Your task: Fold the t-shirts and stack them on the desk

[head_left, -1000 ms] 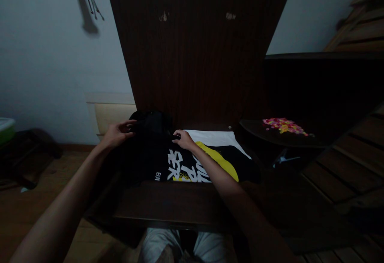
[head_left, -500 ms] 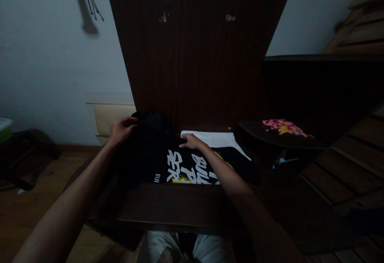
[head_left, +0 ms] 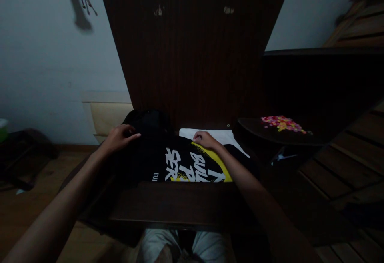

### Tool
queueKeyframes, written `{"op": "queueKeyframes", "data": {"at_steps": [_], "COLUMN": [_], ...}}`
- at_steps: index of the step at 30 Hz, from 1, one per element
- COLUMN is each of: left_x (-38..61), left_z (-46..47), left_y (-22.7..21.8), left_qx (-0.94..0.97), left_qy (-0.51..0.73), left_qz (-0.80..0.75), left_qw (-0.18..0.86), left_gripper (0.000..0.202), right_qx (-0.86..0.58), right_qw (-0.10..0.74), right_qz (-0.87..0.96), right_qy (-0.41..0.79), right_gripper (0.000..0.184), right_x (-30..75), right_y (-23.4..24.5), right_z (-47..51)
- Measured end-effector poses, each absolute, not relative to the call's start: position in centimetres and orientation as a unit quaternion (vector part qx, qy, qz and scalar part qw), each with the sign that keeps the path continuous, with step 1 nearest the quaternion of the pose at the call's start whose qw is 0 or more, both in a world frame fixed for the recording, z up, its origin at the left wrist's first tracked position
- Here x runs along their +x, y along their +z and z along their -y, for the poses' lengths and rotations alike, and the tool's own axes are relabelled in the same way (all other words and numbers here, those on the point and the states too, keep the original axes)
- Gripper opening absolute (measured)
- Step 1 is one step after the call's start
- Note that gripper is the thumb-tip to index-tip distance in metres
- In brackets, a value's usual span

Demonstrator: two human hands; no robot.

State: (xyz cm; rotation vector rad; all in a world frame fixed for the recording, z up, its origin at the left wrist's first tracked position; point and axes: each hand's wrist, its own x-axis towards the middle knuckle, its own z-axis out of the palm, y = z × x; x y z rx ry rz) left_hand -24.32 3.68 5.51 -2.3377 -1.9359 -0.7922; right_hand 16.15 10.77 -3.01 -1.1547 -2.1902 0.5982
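Head view; 12 o'clock lies away from the person.

Item: printed garment [head_left: 187, 165], black cloth, white brush-style lettering [head_left: 198, 167], yellow patch [head_left: 214, 155]. Laid flat on the dark surface [head_left: 180, 201], between and below the two grips.

Position: from the left grip [head_left: 121, 137], the printed area lies at 4 o'clock; from the right grip [head_left: 205, 139], at 7 o'clock, directly below the knuckles.

Orientation: long axis roughly 9 to 3 o'clock, parallel to the surface's near edge. Lettering lines slant down toward 5 o'clock. Collar and hem not distinguishable in the dark.

Left grip: thumb and fingers parted, at the black cloth's left end; whether a fold sits between them cannot be told.

Right grip: fingers curled at the garment's far edge, touching; whether cloth is pinched cannot be told.

Adjacent: white cloth [head_left: 223, 135], visible beyond the far edge, beside the right grip, extending to 3 o'clock; black bundle [head_left: 147, 119], at 2 o'clock from the left grip, type unclear; small pink, red and yellow pieces [head_left: 282, 123], heaped well apart, at 2 to 3 o'clock from the right grip.
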Motion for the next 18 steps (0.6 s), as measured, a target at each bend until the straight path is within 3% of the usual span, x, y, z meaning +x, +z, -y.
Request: {"op": "queueKeyframes", "data": {"at_steps": [5, 12, 18], "left_x": [-25.5, -26.2, -25.1], "left_z": [-4.4, -3.6, -2.4], "left_y": [5.4, 6.8, 7.7], "left_qx": [-0.745, -0.683, -0.638], "left_qy": [-0.221, -0.206, -0.300], "left_qz": [0.629, 0.700, 0.691], "left_qw": [-0.017, -0.040, -0.159], "left_gripper": [0.062, 0.044, 0.039], "right_qx": [-0.464, -0.454, -0.422], "right_qw": [0.242, 0.304, 0.347], "right_qz": [0.818, 0.791, 0.753], "right_qy": [0.238, 0.275, 0.365], "right_gripper": [0.018, 0.017, 0.014], "right_x": [17.7, 18.1, 18.3], "right_y": [-3.5, -4.0, -3.4], "right_z": [-10.4, -9.6, -8.9]}}
